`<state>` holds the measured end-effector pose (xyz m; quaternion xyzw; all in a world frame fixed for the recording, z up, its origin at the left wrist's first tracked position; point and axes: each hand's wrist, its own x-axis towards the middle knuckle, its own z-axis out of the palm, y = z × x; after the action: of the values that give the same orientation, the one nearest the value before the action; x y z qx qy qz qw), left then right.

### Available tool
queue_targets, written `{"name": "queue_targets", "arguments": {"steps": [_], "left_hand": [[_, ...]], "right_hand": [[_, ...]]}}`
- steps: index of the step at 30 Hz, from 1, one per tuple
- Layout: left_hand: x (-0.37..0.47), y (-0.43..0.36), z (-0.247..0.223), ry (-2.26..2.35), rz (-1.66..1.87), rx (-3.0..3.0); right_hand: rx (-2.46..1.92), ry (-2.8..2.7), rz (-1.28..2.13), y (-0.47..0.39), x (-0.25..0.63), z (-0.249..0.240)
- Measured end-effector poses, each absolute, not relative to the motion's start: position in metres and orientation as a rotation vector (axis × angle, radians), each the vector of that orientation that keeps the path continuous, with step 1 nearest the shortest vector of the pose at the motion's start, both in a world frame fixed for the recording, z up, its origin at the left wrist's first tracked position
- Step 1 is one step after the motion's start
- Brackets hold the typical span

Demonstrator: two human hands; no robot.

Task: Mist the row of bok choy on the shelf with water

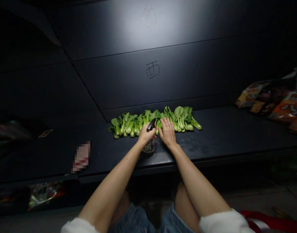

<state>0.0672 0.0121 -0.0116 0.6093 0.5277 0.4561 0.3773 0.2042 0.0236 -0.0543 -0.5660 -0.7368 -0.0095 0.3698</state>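
Observation:
A long row of green bok choy (pixel 131 125) lies along the back of a dark shelf, leaves toward the back panel and pale stem ends toward me. My left hand (pixel 145 133) is wrapped round the neck of a spray bottle (pixel 149 147) with a black head and a clear body, just in front of the row's middle. My right hand (pixel 167 132) lies palm down with its fingers stretched out over the bok choy right of the bottle. Its fingertips reach the stems and lower leaves, and it holds nothing.
Water marks show on the dark shelf (pixel 226 136) right of my hands. Colourful snack bags (pixel 288 108) stand at the far right. At left lie a small card (pixel 45 133) and a blurred-out pinkish item (pixel 81 157). A dark panel (pixel 119 82) rises behind.

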Motion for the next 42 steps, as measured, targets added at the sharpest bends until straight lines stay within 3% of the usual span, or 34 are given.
{"name": "queue_targets", "arguments": {"steps": [21,42], "left_hand": [[0.09,0.013,-0.001,1.403,0.888,1.728],[0.119,0.022,0.003,1.373,0.902,1.678]], "right_hand": [[-1.633,-1.774,-0.136,0.024,0.242,-0.067],[-1.813,-1.645,-0.099,0.027,0.262,-0.076]]}}
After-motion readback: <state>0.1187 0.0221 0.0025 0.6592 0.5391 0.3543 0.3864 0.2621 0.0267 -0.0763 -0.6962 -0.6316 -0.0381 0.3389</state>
